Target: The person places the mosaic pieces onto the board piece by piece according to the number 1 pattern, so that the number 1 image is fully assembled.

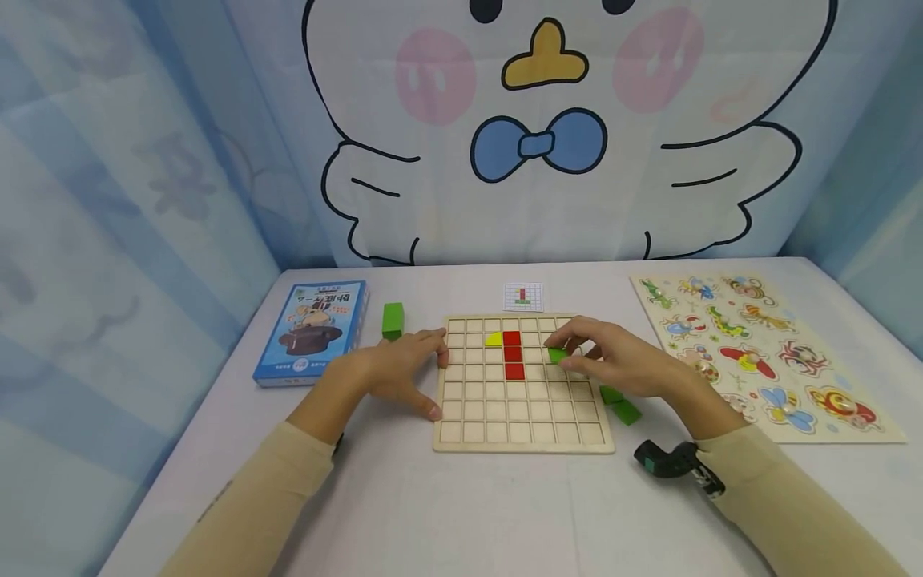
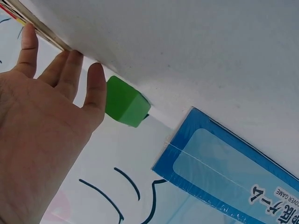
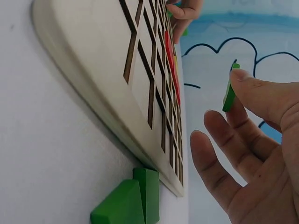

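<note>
A pale wooden grid board (image 1: 519, 447) lies on the table. Three red squares (image 1: 513, 354) form a column on it, with a yellow rounded piece (image 1: 493, 339) left of the top one. My left hand (image 1: 400, 365) touches the board's left edge with extended fingers; the left wrist view shows the fingertips along that edge. Between thumb and finger, my right hand (image 1: 623, 357) pinches a thin green tile (image 3: 230, 93) over the board's right half. Beside the board's right edge lie two green pieces (image 1: 626, 413), seen close up in the right wrist view.
Behind my left hand stands a green block (image 1: 392, 319), near a blue boxed game (image 1: 312, 332). A small card (image 1: 522, 296) with a coloured grid pattern lies beyond the board. To the right is a sheet of cartoon insects (image 1: 757, 353). A cartoon-printed curtain (image 1: 541, 216) hangs behind the table.
</note>
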Demonstrator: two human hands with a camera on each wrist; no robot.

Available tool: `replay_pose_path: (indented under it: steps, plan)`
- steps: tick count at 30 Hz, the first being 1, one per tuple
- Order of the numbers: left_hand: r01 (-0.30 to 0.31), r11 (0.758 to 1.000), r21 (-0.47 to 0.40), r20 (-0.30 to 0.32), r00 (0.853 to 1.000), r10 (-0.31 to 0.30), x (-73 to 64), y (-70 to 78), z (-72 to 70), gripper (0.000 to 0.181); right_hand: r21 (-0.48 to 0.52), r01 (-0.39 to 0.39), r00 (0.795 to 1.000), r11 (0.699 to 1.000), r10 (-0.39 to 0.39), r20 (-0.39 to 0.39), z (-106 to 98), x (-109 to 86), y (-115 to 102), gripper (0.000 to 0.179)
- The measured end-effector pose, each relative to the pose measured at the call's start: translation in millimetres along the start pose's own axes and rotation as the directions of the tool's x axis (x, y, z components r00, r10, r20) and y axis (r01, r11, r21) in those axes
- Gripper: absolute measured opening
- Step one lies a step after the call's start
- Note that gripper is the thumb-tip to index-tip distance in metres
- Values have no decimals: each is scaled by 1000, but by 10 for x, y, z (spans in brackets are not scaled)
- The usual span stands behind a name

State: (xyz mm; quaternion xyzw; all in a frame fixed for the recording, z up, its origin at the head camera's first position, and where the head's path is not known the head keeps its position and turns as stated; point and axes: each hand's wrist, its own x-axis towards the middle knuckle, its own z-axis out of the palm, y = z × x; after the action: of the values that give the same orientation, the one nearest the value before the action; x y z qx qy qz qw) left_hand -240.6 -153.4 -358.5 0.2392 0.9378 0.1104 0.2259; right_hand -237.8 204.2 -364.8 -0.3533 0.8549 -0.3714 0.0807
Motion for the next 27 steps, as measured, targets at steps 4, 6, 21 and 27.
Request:
replay_pose_path:
  steps: [4,6,21,27]
  plan:
    - [1,1000,-1,0,1000,-1,6,-3,-5,63,-6,10,1000,1000,-10,2,47,52,-16,30]
    - [1,1000,-7,1,1000,-1,11,-1,-2,63,-7,9,1000,1000,-9,6,71,75,-23,31]
    - [-8,1000,-15,1,1000,8,8,-8,-24,65,5,6,997,1000,-7,81,189,251,-192,30]
    - [-9,1000,-14,0,1000,9,20,-17,0,64,-18,38,994,999,-36,104,242,337,-271,30]
